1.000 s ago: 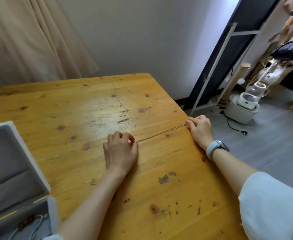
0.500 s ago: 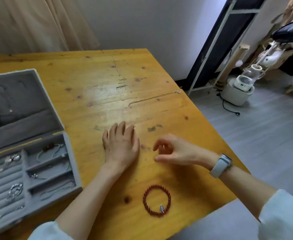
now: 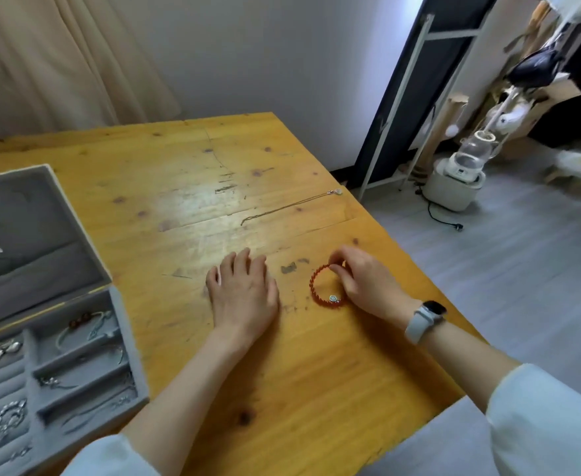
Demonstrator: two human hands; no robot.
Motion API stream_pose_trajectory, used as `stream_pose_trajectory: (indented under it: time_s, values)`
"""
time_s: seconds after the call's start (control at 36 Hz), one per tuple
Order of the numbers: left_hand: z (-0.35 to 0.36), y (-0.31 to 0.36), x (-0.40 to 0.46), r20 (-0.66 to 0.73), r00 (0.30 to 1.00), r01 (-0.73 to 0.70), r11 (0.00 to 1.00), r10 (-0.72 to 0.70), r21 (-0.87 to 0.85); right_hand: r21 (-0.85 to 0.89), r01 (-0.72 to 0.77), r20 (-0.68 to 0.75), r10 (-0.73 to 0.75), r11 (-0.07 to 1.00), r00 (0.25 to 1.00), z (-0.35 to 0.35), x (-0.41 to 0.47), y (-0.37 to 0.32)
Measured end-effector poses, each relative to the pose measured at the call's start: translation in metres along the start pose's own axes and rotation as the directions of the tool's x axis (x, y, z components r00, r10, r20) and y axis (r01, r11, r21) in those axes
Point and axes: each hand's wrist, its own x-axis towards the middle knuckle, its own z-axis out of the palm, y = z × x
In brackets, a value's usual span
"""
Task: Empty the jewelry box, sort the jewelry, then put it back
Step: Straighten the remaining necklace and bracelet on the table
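A grey jewelry box stands open at the left of the wooden table, with several silver pieces and cord bracelets in its compartments. A thin chain necklace lies stretched out near the table's far right edge. A red bead bracelet with a silver charm lies on the table. My right hand pinches the bracelet's far side with curled fingers. My left hand rests flat on the wood just left of it, fingers straight, holding nothing.
The table's right edge drops to a grey floor. A dark framed panel leans against the wall there. A white appliance with a cord and some clutter stand on the floor beyond. A beige curtain hangs at the back left.
The necklace was let go and lies on the table. My right hand took hold of the red bracelet and brought it up from the near edge. My left hand flattened.
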Motion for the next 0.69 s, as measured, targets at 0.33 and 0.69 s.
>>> stream_pose_trajectory:
  time_s: [0.33, 0.69]
  values:
    - [0.026, 0.02, 0.069, 0.145, 0.982, -0.138, 0.986, 0.123, 0.097, -0.09, -0.356, -0.26, 0.323, 0.93, 0.91, -0.004, 0.11, 0.064]
    - [0.028, 0.02, 0.067, 0.169, 0.979, -0.125, 0.989, 0.111, 0.074, -0.038, -0.341, -0.165, 0.33, 0.939, 0.929, 0.008, 0.106, 0.062]
